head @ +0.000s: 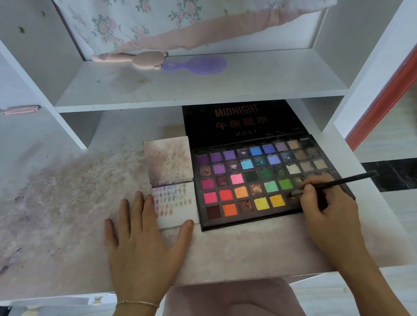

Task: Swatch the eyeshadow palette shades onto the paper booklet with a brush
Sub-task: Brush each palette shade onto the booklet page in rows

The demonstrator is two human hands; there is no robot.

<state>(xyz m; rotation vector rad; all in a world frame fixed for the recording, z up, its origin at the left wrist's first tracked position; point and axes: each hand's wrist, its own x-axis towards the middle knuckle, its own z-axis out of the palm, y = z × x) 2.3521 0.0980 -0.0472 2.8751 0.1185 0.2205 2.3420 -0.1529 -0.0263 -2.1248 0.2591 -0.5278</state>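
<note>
A: We log the right hand (329, 212) first. Its fingers (309, 193) are curled in a pen grip, pinching the slim black brush (333, 183). The handle is a thin straight rod running out toward 3 o'clock; the bristle end points toward 9 o'clock and sits over a pan in the bottom row of the eyeshadow palette (263, 180). Whether bristles touch powder we cannot tell.

B: We note the left hand (144, 244): fingers straight and spread, palm flat on the desk (55, 225), nothing gripped. Its thumb tip presses the lower edge of the paper booklet (172, 182), and the forefinger lies along the booklet's left edge.

A: The booklet is small, matte, opened flat, just beside the palette at its 9 o'clock. The lower page carries rows of small oval smudges in purples, pinks, oranges and greens; the upper page is dusted mauve-brown.

B: The palette is a black rectangular tray of square pans, some smooth and matte, some pitted with glitter. Its lid lies open toward 12 o'clock, printed "MIDNIGHT".

A: The desk surface looks chalky with pinkish powder staining. At 12 o'clock, on the shelf (245, 82), lies a lilac plastic hairbrush (200, 65), round-headed.
</note>
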